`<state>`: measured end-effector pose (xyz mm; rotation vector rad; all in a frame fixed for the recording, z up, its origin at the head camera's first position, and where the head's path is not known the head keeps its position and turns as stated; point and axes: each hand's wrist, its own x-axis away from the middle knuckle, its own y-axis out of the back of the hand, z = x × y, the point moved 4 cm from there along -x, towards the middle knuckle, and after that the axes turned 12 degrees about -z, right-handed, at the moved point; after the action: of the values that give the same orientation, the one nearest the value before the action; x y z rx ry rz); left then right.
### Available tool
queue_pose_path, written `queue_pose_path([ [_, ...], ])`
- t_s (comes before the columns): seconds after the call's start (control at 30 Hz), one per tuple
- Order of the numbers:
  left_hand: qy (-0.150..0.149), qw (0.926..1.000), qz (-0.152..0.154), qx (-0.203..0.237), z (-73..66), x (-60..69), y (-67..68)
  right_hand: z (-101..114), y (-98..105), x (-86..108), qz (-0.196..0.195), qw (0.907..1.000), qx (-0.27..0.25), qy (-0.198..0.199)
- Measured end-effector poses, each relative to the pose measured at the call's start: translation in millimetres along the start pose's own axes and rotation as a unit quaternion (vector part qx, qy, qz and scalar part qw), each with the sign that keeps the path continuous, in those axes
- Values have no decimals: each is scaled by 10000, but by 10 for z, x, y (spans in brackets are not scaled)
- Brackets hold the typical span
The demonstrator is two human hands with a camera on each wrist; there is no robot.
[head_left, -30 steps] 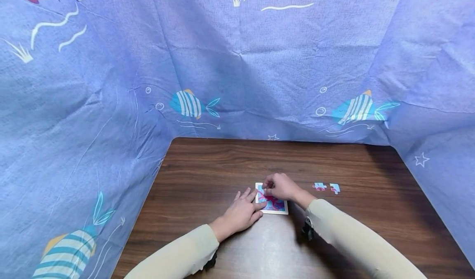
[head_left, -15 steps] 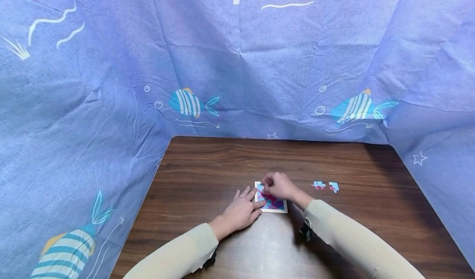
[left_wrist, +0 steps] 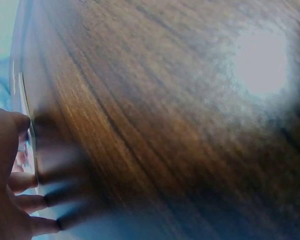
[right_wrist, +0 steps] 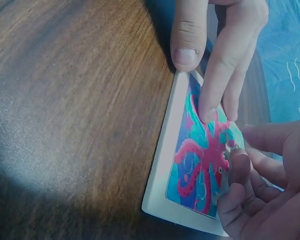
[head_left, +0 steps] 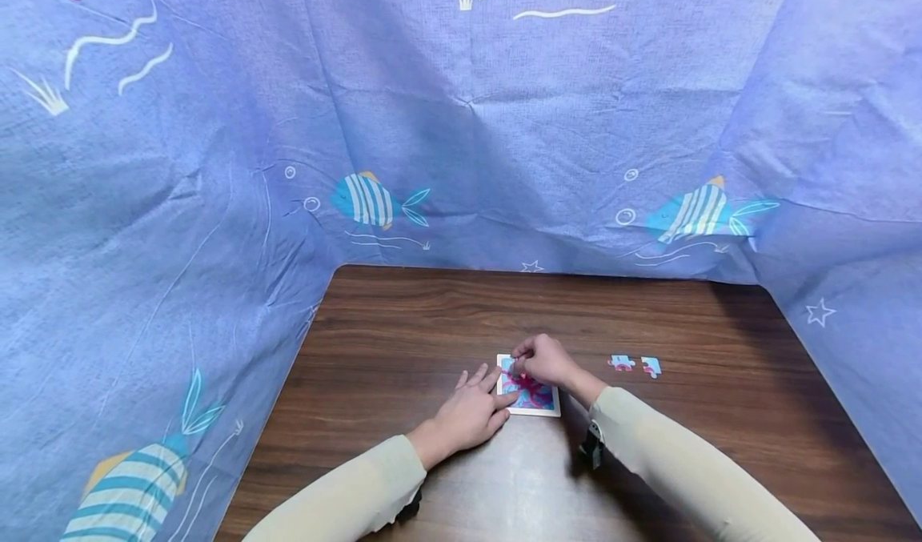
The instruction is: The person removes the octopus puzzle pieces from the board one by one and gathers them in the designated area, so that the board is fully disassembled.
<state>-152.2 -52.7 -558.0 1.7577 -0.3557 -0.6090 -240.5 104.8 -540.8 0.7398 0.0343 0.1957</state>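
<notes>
A jigsaw puzzle in a white frame [right_wrist: 162, 200] lies on the table, its picture a pink octopus [right_wrist: 206, 156] on blue and teal. My left hand [head_left: 470, 412] rests on the frame's left side; in the right wrist view two of its straight fingers touch the picture and its thumb lies at the frame's edge. Over the puzzle's far left part, my right hand [head_left: 545, 361] pinches a small light teal puzzle piece [right_wrist: 235, 134] between thumb and forefinger. Whether this piece sits fully flat is hidden by the fingers. The left wrist view shows mostly table beside the left hand [left_wrist: 10, 170].
Two loose puzzle pieces, one pink and blue [head_left: 621, 363] and one mostly light blue [head_left: 651, 367], lie on the table right of the frame. Blue fish-print cloth [head_left: 461, 126] hangs around the brown wooden table [head_left: 403, 310] at the back and both sides.
The right hand's fingers have shifted slightly over the puzzle's far left part while still pinching the piece. The left hand has stayed in place on the frame.
</notes>
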Motion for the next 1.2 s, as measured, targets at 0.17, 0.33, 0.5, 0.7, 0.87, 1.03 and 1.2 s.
queue_pose_path([
  [0.17, 25, 10000, -5, 26, 3, -5, -2, 9, 25, -16, 7, 10000, -69, -60],
  [0.33, 44, 10000, -15, 55, 5, -3, -8, -8, 41, -34, -15, 9999, -142, 27],
  [0.5, 32, 10000, -49, 53, 3, -4, -6, -58, 46, -49, -55, 9995, -289, 68],
  [0.7, 13, 9999, -118, 14, -2, 2, 6, -118, 67, -74, 15, 9951, -917, -365],
  [0.87, 25, 10000, -48, -18, -4, -4, -2, -147, 192, -102, 16, 9939, -1056, -301],
  [1.03, 109, 9999, 43, -3, -1, -3, -3, -184, 367, -131, 8, 9957, -927, -92],
  [1.2, 117, 9999, 52, 2, 0, 0, -6, -285, 565, -142, -42, 9970, -758, -164],
])
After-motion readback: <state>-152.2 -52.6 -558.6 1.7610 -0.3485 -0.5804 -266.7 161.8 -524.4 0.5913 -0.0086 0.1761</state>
